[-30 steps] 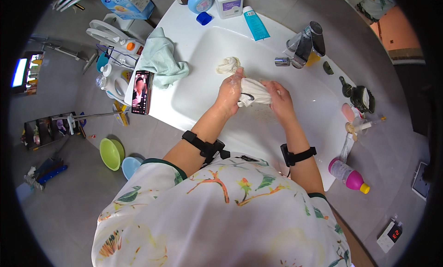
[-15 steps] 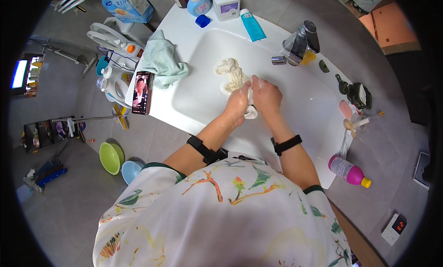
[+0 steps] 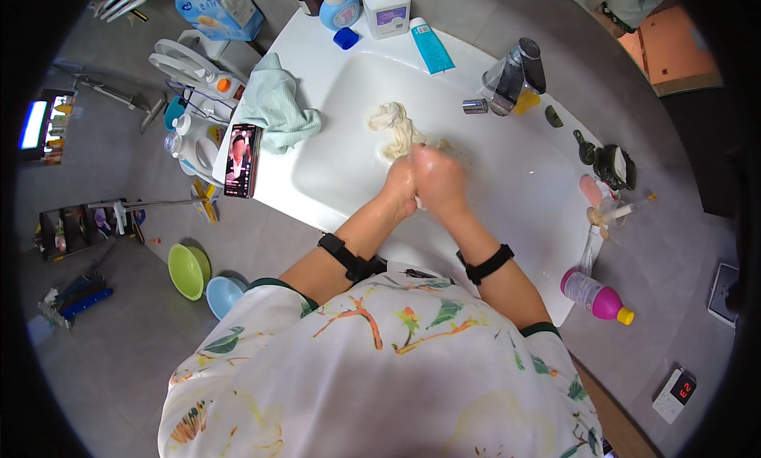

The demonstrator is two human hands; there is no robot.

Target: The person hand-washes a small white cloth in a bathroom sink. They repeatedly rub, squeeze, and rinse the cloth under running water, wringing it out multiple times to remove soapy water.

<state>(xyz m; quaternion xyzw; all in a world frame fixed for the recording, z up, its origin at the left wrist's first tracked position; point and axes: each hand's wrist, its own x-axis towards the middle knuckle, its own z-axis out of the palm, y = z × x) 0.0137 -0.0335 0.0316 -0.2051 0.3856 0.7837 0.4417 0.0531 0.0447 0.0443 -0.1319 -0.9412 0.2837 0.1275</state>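
- A phone lies on the white sink's left rim.
- Left hand and right hand press together, clenching a pale wet cloth; its gripped end is hidden.
- Open basin lies right of the hands.

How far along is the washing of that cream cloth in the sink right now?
Mid-wash, by the look of it. Done: the cream cloth is in the white sink, looking wet and wrung into a twist. In hand: the left hand and right hand are pressed together around one end of it, the rest trailing toward the basin's back. Left: the green cloth lies untouched on the rim. No water runs from the tap.
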